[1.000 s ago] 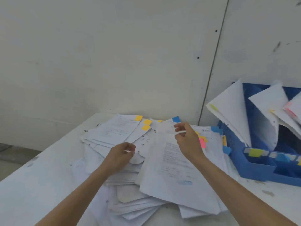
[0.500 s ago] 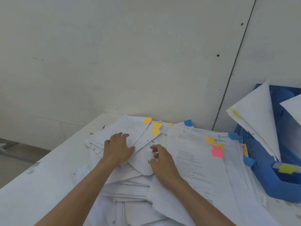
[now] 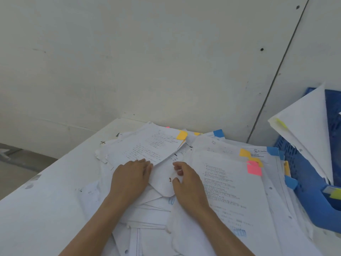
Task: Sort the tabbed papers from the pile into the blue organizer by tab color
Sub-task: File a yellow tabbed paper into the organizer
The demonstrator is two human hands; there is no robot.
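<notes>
Wall [image 3: 147, 61], pale and marked with a dark seam, fills the upper half of the view. Below it a white table [image 3: 36, 209] runs from the near left to the far right. Most of the tabletop is covered by the pile of papers [image 3: 239, 209], a loose heap of printed white sheets fanned out at different angles. The blue organizer [image 3: 304, 178] stands at the right edge of the table, touching the right side of the pile, and is partly cut off by the frame. White sheets [image 3: 306, 130] already stand tilted in it, one with a yellow-green tab [image 3: 281, 123], and a yellow label [image 3: 333, 193] sits on its front wall.

Both bare forearms reach in from the bottom. The left hand [image 3: 129, 178] lies flat on the middle of the pile, fingers straight, its fingertips at the near edge of a printed sheet [image 3: 147, 146] that carries an orange tab [image 3: 181, 135]. The right hand [image 3: 188, 183] is just beside it, fingers curled, with thumb and fingertips down on a plain white sheet; whether they actually pinch that sheet cannot be told.

Smaller tabs stick out along the far and right edges of the pile: a blue tab [image 3: 218, 133] near the wall, a pink tab [image 3: 254, 169] on the large top sheet to the right of the right hand, and another blue one [image 3: 273, 151] close to the organizer
</notes>
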